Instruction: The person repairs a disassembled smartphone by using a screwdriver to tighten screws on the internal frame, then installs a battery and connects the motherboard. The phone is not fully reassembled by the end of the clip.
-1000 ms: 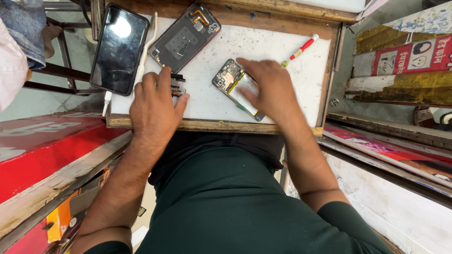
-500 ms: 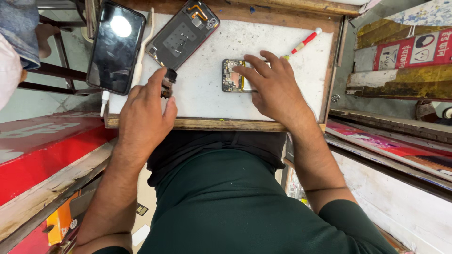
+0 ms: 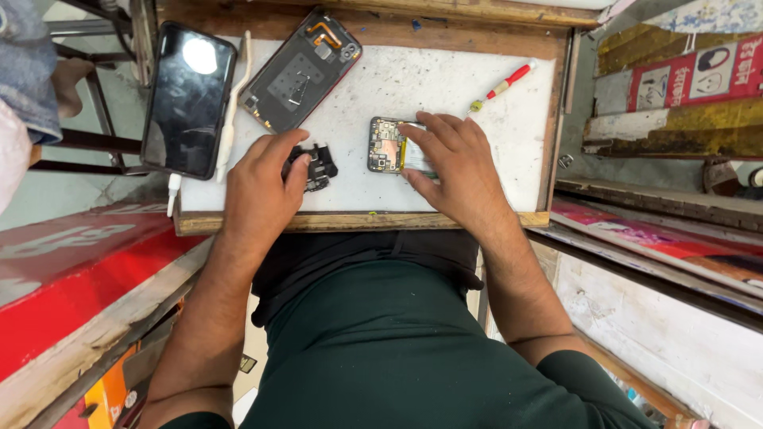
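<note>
Low in the frame, a dark green shirt [image 3: 413, 357]. Just above, the left hand [image 3: 258, 195] curls its fingers onto a small black part [image 3: 318, 165] at centre — touching, not lifting. The right hand [image 3: 453, 167] lies flat, fingers spread, pressing a circuit board [image 3: 387, 145] onto the white work board [image 3: 445, 79]. Farther up — an opened phone shell [image 3: 300, 70], a black phone [image 3: 188, 99] upper left, a red screwdriver [image 3: 502, 85] upper right.

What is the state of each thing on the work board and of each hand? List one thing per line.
Phone back shell: opened, inside facing up.
Black phone: screen dark, overhanging the board's left edge.
Circuit board with battery: bare, lying flat, pressed by the right hand.
Small black part: loose, touched by the left hand.
Red screwdriver: lying unused.
</note>
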